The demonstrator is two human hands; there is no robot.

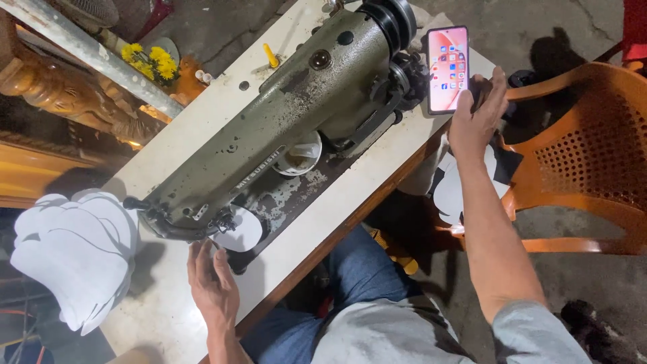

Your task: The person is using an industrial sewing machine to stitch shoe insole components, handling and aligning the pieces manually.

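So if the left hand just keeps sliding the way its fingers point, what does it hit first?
Most likely the white fabric piece under the sewing machine's needle end. The left hand lies flat on the table, fingertips just short of it.

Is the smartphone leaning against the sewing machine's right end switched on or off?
On. The upright smartphone has a lit pink screen showing rows of app icons; the right hand touches its lower edge.

I see the left hand [214, 282] flat on the white table [337, 202], just beside a white cut piece [244, 232] under the needle of the green sewing machine [290, 114]. My right hand [477, 113] props a lit phone [447, 69] against the machine's wheel end; orange chair [586, 155] alongside.
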